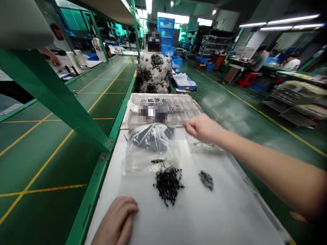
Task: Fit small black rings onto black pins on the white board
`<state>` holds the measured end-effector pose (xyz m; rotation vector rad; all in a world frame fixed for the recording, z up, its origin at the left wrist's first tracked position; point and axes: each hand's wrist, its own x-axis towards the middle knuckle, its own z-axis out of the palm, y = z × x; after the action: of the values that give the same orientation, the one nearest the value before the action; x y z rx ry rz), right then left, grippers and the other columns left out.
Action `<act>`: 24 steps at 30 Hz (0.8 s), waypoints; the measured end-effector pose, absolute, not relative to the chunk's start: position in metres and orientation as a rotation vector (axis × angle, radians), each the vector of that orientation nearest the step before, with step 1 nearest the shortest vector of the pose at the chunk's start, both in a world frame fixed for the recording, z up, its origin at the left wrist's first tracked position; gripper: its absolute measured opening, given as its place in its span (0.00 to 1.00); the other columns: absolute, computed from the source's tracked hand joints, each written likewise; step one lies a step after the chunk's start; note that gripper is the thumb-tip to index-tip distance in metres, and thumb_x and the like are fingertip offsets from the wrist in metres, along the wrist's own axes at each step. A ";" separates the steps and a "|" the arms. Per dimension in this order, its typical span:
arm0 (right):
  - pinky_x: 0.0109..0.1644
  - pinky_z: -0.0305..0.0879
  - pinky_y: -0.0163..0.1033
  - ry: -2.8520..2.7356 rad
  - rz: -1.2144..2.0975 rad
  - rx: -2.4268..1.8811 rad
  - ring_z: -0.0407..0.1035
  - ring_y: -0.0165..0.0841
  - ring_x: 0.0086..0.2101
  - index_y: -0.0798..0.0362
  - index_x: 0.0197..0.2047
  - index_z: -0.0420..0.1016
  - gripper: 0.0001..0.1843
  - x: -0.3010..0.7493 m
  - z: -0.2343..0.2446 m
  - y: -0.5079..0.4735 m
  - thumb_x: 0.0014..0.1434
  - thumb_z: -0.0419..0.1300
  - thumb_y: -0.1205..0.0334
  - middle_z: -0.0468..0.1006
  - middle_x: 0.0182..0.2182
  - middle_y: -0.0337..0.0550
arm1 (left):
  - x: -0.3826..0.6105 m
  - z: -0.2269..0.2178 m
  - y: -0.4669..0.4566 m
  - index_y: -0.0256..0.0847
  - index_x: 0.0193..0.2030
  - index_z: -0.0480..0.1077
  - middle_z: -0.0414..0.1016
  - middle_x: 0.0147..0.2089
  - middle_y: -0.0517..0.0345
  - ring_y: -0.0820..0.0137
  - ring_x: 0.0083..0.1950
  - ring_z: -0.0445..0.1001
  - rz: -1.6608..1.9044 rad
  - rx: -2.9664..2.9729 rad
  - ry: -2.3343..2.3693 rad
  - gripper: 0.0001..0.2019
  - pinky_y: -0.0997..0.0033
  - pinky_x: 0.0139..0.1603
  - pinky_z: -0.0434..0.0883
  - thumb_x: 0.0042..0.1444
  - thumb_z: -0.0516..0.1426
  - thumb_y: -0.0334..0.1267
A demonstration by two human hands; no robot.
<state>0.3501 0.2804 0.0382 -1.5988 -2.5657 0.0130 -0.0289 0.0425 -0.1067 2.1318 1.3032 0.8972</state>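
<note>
My left hand [118,219] rests on the white tabletop [148,224] at lower left, its fingers lying loosely with nothing visible in them. To its right is a pile of small black parts [169,185], and beyond that a little heap of grey metal pieces [206,180]. My right hand [203,127] is stretched forward over the table's right side, fingers closed; whatever they may hold is hidden. Under and beside it lies a clear bag of small pieces [206,147]. A large plastic bag with dark contents [153,137] sits left of that hand.
A clear compartment tray [176,102] with small parts stands at the table's far end. A green slanted post [63,98] and a green conveyor [99,98] run along the left. A seated person in a patterned top [154,73] is ahead, near blue crates [166,34].
</note>
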 end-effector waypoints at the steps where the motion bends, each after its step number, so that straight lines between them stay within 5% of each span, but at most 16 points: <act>1: 0.36 0.60 0.39 -2.592 0.033 -1.600 0.64 0.30 0.26 0.50 0.25 0.69 0.30 0.356 0.024 0.242 0.79 0.52 0.47 0.71 0.22 0.38 | -0.028 -0.108 0.043 0.46 0.49 0.78 0.85 0.49 0.49 0.60 0.52 0.84 0.904 2.149 1.332 0.11 0.65 0.53 0.83 0.77 0.53 0.35; 10: 0.42 0.70 0.39 -2.391 -0.014 -1.689 0.70 0.32 0.33 0.52 0.33 0.72 0.19 0.386 -0.098 0.119 0.77 0.61 0.54 0.76 0.31 0.37 | -0.009 -0.085 0.042 0.42 0.52 0.79 0.84 0.53 0.46 0.55 0.55 0.84 0.725 2.371 1.370 0.10 0.53 0.57 0.82 0.76 0.55 0.35; 16: 0.44 0.67 0.45 -2.327 0.068 -1.544 0.73 0.40 0.40 0.49 0.33 0.73 0.17 0.392 -0.104 0.112 0.76 0.56 0.57 0.79 0.36 0.48 | 0.058 -0.071 0.087 0.38 0.63 0.76 0.79 0.66 0.42 0.52 0.68 0.78 0.572 2.505 1.322 0.13 0.44 0.68 0.78 0.75 0.62 0.37; 20: 0.51 0.66 0.49 -2.326 0.084 -1.474 0.74 0.44 0.43 0.48 0.36 0.76 0.18 0.394 -0.098 0.110 0.78 0.53 0.56 0.82 0.38 0.51 | 0.099 -0.067 0.124 0.39 0.58 0.79 0.82 0.60 0.48 0.56 0.61 0.82 0.468 2.572 1.289 0.13 0.46 0.63 0.81 0.74 0.65 0.43; 24: 0.47 0.66 0.46 -2.321 0.114 -1.467 0.76 0.43 0.39 0.48 0.36 0.76 0.20 0.397 -0.095 0.105 0.79 0.52 0.55 0.82 0.34 0.50 | 0.105 -0.075 0.138 0.40 0.56 0.80 0.80 0.64 0.46 0.54 0.63 0.80 0.466 2.593 1.302 0.12 0.46 0.64 0.80 0.72 0.67 0.43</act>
<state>0.3968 0.1051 -0.0947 -1.4667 -2.3209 0.1141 0.1052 0.1383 -0.0746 2.5932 1.3023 0.4663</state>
